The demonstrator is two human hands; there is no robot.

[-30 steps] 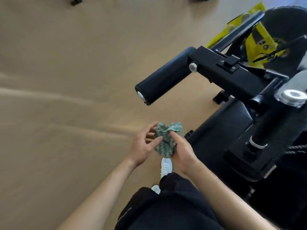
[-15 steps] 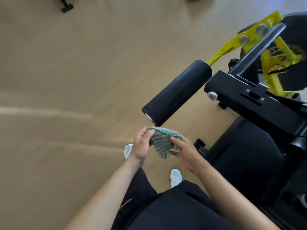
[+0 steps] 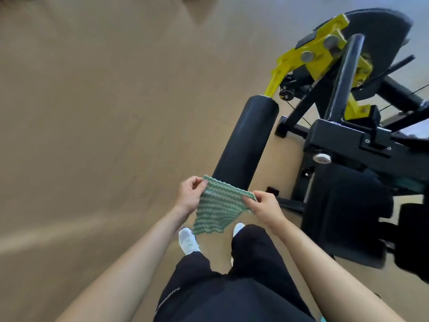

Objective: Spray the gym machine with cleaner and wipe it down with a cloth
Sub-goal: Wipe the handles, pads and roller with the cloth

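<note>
A green and white striped cloth [image 3: 217, 209] hangs spread open between my two hands. My left hand [image 3: 189, 197] pinches its upper left corner and my right hand [image 3: 264, 209] pinches its upper right corner. Just beyond the cloth a black padded roller [image 3: 246, 140] of the gym machine points away from me. The machine's black frame [image 3: 352, 140] and yellow bracket [image 3: 311, 54] stand to the right, with a black padded seat [image 3: 343, 212] below them. No spray bottle is in view.
Tan floor [image 3: 92, 135] stretches across the left and the far side. My legs in black trousers and white shoes [image 3: 188, 240] stand below the cloth. A black weight plate [image 3: 383, 26] sits at the top right.
The crumpled cloth has been unfolded and stretched flat between both hands. The view has swung so the roller now lies straight ahead and closer.
</note>
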